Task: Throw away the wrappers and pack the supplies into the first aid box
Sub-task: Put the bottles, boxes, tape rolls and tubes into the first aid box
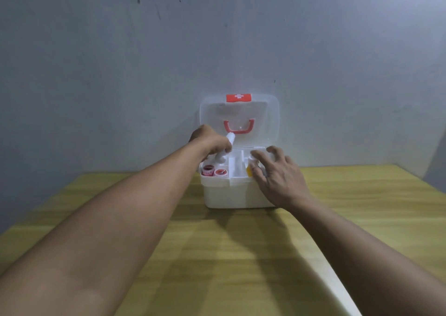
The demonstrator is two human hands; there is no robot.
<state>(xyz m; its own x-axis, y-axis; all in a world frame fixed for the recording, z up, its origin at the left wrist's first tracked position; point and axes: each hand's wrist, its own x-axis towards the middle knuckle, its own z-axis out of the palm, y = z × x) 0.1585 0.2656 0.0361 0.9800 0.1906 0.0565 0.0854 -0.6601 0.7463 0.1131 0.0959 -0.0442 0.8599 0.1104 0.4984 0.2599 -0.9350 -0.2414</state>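
A white first aid box [224, 193] stands on the wooden table with its clear lid [263, 120] raised against the wall; the lid has a red handle and a red cross latch. My left hand [212, 142] is closed around a white bottle [223, 152], tilted over the left part of the box's tray. Two red-and-white tape rolls [213, 170] lie in the front left compartment. My right hand [275, 170] hovers with fingers spread over the right side of the tray, above a small yellow item [249, 170] that is partly hidden.
The yellow wooden table [217, 255] stretches toward me, its right edge running diagonally at lower right. A grey wall [217, 38] rises right behind the box.
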